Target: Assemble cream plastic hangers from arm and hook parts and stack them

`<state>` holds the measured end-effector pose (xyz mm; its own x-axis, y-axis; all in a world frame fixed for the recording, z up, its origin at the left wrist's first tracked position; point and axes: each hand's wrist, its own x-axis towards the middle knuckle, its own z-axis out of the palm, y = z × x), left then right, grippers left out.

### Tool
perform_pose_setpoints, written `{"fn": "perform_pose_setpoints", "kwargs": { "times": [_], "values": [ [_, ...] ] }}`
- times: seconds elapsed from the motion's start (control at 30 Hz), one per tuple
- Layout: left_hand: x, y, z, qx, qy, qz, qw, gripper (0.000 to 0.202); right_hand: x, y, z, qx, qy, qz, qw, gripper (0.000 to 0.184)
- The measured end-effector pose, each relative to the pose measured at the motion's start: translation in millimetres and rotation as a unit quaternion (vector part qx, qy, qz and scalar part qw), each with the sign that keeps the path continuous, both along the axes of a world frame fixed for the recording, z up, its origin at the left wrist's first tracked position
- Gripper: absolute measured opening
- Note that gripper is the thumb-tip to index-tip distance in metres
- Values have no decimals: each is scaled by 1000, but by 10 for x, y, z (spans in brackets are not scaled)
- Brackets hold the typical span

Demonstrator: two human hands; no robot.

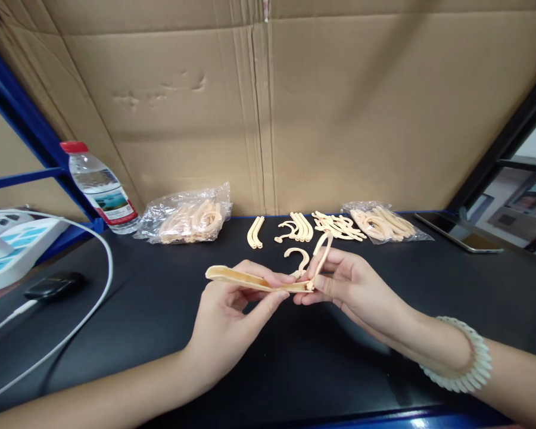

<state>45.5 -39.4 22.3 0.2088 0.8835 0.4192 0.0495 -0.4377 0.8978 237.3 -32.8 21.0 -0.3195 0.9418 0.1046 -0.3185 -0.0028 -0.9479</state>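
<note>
Head view: my left hand (226, 328) pinched a long, cream plastic, channel-shaped strip (226, 274), thumb and fingers closed on it; my right hand (361, 289) gripped a slender, curved cream plastic piece (323, 259) against its end, above the black tabletop (138, 310).

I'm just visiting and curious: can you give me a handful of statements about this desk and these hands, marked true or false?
1. The left hand holds a long, pale grooved piece. True.
2. The right hand is holding the bottle. False: it holds a thin bent piece; the bottle is at the back left of the desk.
3. The bottle's cap is red. True.
4. The bracelet is on the left wrist. False: the bracelet is on the right wrist.
5. A hook-shaped piece lies on the desk beyond the hands. True.
</note>
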Motion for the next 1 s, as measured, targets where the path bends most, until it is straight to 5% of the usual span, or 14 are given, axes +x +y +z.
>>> {"fn": "perform_pose_setpoints", "kwargs": {
  "times": [0.77,1.0],
  "values": [
    [4,128,1,-119,-83,1,989,23,-79,-15,-11,57,-46,-84,994,22],
    [50,136,-35,-145,-66,-59,985,18,-135,-39,-19,84,-101,-85,988,19]
  ]
}}
